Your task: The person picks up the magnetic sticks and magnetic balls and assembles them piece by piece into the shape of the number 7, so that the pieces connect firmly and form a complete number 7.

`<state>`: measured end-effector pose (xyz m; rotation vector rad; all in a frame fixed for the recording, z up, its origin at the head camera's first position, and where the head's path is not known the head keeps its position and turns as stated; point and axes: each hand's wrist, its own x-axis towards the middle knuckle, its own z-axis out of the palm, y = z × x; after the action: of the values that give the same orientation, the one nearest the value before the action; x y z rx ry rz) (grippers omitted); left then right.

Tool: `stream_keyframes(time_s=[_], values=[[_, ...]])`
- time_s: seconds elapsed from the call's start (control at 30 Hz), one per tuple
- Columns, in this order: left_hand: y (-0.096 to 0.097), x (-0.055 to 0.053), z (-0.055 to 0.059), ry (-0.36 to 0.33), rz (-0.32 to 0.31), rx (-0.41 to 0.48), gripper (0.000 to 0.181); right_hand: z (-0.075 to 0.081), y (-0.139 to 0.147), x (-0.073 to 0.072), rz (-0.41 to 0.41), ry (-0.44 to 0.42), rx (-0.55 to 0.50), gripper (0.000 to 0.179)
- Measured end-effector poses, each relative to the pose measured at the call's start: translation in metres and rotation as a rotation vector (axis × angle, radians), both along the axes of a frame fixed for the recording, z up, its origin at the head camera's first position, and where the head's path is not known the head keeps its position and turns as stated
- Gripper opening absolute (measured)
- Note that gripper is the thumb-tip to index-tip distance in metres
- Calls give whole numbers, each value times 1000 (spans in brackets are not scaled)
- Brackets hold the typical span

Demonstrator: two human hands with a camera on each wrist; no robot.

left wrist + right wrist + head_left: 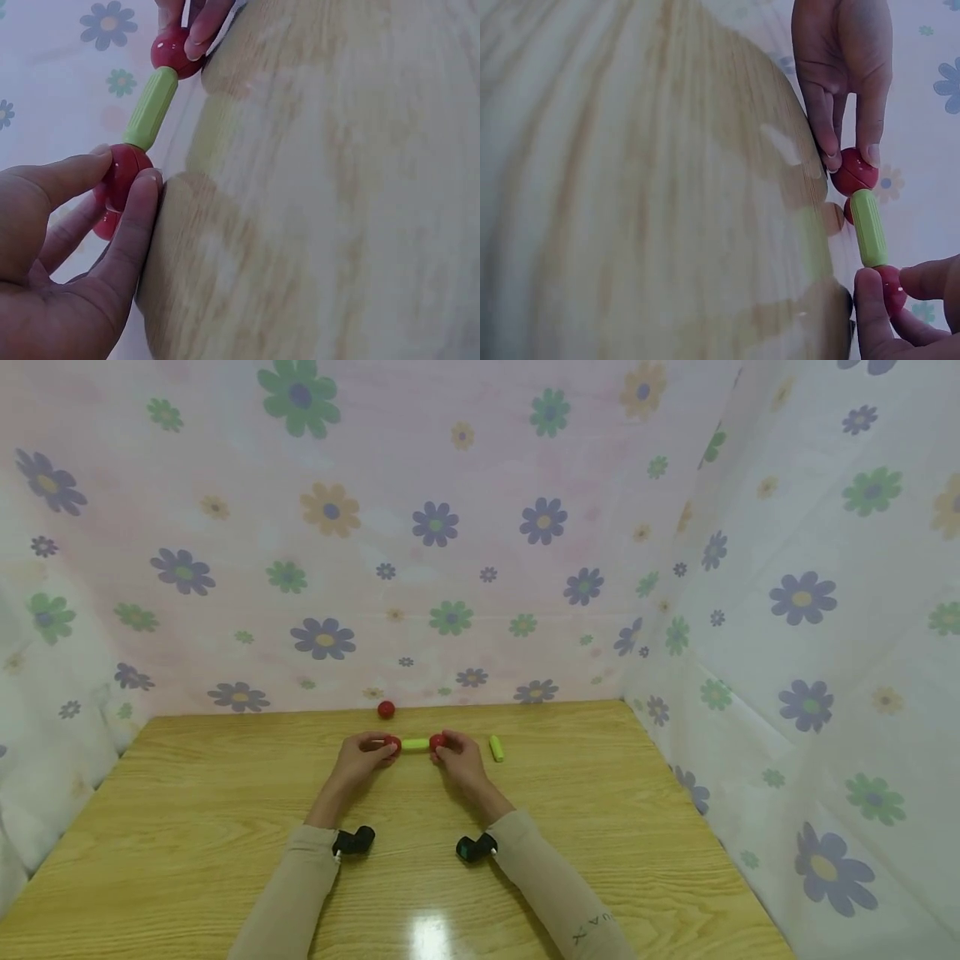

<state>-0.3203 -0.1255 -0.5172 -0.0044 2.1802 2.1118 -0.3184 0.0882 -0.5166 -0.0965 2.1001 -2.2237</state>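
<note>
A red left ball is pinched between the thumb and fingers of the left hand, and a red right ball is pinched in the same way by the right hand; each grip is thus closed around its own ball. Between the two balls a green rod is held crosswise, with one ball met at each end, so that a short bar is formed in front of the person. The rod's ribbed side is shown in both wrist views, where a seam is also seen on the left ball. The bar is held close over the far half of the worktop; whether the wood is touched by it cannot be told. A third ball, also red, is seen near the back edge, behind the left ball and well apart from the bar. A spare rod is seen lying just beside the right hand, on its right, with its length pointed roughly away from the person. Pale sleeves are worn on both arms, and a black camera is carried at the left wrist. The worktop is backed by a flowered cloth.
</note>
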Motion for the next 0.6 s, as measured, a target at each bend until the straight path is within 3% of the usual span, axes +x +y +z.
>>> stream_keyframes(time_s=[0.13, 0.37, 0.6], values=[[0, -2, 2, -5, -6, -9, 40, 5, 3, 2, 29, 33, 89, 47], [0, -4, 1, -25, -2, 2, 43, 15, 17, 5, 94, 129, 368, 49], [0, -3, -1, -14, 12, 11, 43, 31, 31, 11, 158, 183, 420, 44]])
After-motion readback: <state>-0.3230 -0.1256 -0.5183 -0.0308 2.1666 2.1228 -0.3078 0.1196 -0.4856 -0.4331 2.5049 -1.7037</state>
